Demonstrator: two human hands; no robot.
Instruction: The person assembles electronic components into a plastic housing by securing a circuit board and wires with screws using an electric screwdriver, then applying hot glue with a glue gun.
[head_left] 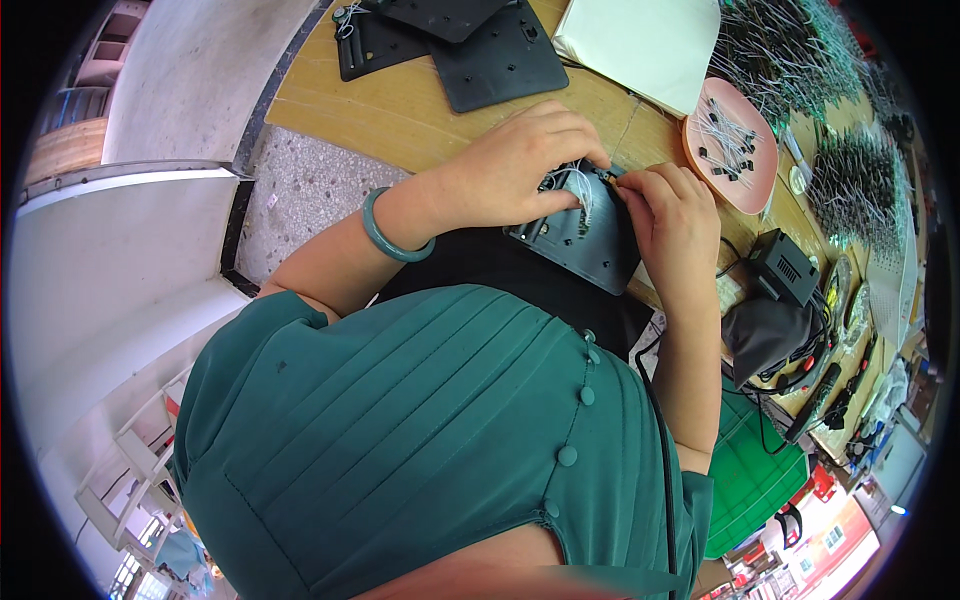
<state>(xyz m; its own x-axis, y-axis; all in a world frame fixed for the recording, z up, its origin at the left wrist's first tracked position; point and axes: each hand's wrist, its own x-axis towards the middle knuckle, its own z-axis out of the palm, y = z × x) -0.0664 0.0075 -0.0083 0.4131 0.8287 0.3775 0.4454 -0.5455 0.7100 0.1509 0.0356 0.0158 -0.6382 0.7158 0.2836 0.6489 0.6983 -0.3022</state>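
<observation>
A black plastic panel [597,240] with small posts and bundled white wires [579,186] rests on my lap, tilted against the table edge. My left hand [525,160] is closed on its far left part, with the fingers over the top edge and the thumb beside the wires. At the panel's upper right corner, my right hand [678,215] pinches with thumb and forefinger. Something small and brownish shows at those fingertips, too small to name. Part of the panel's top edge is hidden by my fingers.
More black panels [500,62] lie at the far side of the wooden table [330,110], beside a white pad [640,45]. A pink tray [758,185] holds small black parts with white leads. Rightward are piles of wired parts [790,50], a black box [784,267] and cables.
</observation>
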